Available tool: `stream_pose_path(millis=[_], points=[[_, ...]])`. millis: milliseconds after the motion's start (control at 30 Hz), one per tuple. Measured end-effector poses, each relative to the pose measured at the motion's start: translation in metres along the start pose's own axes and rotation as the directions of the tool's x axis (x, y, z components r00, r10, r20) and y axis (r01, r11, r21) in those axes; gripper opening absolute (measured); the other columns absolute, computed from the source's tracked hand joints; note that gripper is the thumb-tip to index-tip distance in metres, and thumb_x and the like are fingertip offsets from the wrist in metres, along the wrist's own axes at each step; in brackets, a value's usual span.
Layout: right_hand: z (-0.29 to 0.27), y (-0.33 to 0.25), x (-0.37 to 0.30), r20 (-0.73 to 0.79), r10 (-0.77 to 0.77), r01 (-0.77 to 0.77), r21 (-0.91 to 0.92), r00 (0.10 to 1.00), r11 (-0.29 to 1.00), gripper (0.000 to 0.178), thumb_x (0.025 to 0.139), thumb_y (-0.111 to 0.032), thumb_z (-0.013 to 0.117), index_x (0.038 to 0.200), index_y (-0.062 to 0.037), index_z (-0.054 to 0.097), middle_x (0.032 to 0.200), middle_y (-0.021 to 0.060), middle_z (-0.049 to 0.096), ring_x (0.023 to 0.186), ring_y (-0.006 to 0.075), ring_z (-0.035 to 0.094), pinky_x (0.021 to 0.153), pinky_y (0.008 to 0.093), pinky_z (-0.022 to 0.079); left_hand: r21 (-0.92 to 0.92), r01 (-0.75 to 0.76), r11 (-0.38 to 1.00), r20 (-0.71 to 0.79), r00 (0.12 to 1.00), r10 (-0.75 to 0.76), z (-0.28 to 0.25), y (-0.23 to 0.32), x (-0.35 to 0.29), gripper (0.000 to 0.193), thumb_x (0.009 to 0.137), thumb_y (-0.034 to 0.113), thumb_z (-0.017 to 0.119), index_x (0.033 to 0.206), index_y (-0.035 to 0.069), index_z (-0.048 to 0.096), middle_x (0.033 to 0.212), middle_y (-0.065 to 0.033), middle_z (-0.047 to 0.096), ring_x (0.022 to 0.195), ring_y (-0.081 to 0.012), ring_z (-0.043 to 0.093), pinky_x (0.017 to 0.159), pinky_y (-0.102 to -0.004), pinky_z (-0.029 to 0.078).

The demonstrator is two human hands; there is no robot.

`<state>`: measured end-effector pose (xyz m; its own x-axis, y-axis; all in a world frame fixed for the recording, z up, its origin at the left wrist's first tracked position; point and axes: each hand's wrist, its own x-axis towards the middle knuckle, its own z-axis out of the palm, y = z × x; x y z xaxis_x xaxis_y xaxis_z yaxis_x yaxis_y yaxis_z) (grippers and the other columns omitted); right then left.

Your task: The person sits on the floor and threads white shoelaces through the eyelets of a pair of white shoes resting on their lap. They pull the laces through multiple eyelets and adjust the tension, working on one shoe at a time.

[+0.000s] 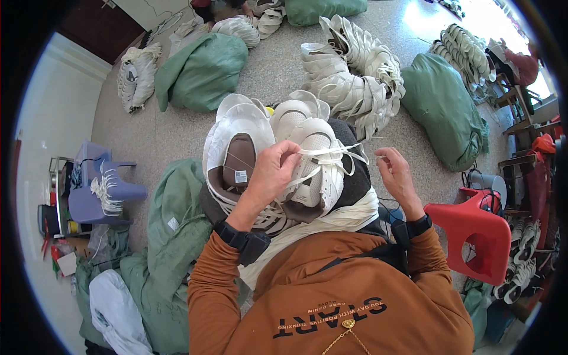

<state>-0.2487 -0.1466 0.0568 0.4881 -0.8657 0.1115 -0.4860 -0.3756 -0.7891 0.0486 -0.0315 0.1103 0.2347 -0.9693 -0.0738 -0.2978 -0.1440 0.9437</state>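
Across my lap lies a white shoe upper (322,186) with a perforated tongue and its lace partly threaded. My left hand (275,168) pinches the white shoelace (322,152) at the upper's left side. To the right of the upper, my right hand (397,176) is raised with fingers bent and a gap between thumb and forefinger. Nothing shows in it, and the lace's loose loop hangs a little to its left. Stacked white uppers (214,133) with brown linings rest on the left, partly under my left wrist. A bundle of white laces (349,214) lies across my waist.
Green sacks (204,71) and heaps of white uppers (355,77) stand on the speckled floor ahead. A red plastic stool (473,231) is close on my right. More laces hang on a purple stool (106,198) at left. Other people sit at the far edges.
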Motion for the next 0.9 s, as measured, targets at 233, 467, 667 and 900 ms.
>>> stream_pose_path(millis=[233, 467, 667, 900], points=[[0.019, -0.037, -0.002, -0.059, -0.192, 0.198, 0.127, 0.98, 0.972, 0.013, 0.092, 0.001, 0.059, 0.104, 0.0006, 0.064, 0.094, 0.0149, 0.064, 0.083, 0.0285, 0.065, 0.073, 0.0344, 0.051, 0.456, -0.292, 0.841, -0.021, 0.941, 0.338, 0.009, -0.002, 0.003, 0.011, 0.091, 0.002, 0.063, 0.101, 0.0, 0.066, 0.087, -0.0102, 0.065, 0.076, -0.0245, 0.062, 0.071, -0.0346, 0.051], [0.055, -0.1, -0.011, 0.058, -0.476, 0.474, 0.05, 0.877, 0.879, 0.033, 0.085, -0.004, 0.067, 0.118, -0.0022, 0.06, 0.114, 0.0182, 0.06, 0.099, 0.0371, 0.06, 0.085, 0.0421, 0.05, 0.673, -0.409, 0.616, 0.023, 0.844, 0.535, 0.02, -0.015, -0.009, 0.028, 0.085, 0.005, 0.066, 0.113, 0.001, 0.064, 0.101, -0.0154, 0.063, 0.094, -0.0364, 0.06, 0.083, -0.0436, 0.05], [0.068, -0.11, -0.006, 0.194, -0.48, 0.508, -0.127, 0.855, 0.852, 0.041, 0.081, -0.007, 0.069, 0.12, -0.0015, 0.059, 0.116, 0.0167, 0.056, 0.106, 0.0371, 0.054, 0.088, 0.0451, 0.047, 0.702, -0.376, 0.605, 0.149, 0.908, 0.391, 0.013, 0.004, -0.026, 0.047, 0.086, 0.006, 0.062, 0.13, -0.006, 0.05, 0.115, -0.0235, 0.057, 0.106, -0.0399, 0.055, 0.094, -0.0466, 0.046], [0.076, -0.102, -0.007, 0.188, -0.592, 0.619, -0.158, 0.783, 0.769, 0.037, 0.076, -0.002, 0.066, 0.113, -0.0032, 0.062, 0.117, 0.0128, 0.055, 0.114, 0.0345, 0.052, 0.094, 0.0456, 0.043, 0.753, -0.275, 0.597, 0.204, 0.961, 0.186, 0.017, 0.008, -0.018, 0.051, 0.085, 0.005, 0.059, 0.133, -0.007, 0.047, 0.12, -0.0238, 0.056, 0.109, -0.0414, 0.055, 0.095, -0.0474, 0.047]])
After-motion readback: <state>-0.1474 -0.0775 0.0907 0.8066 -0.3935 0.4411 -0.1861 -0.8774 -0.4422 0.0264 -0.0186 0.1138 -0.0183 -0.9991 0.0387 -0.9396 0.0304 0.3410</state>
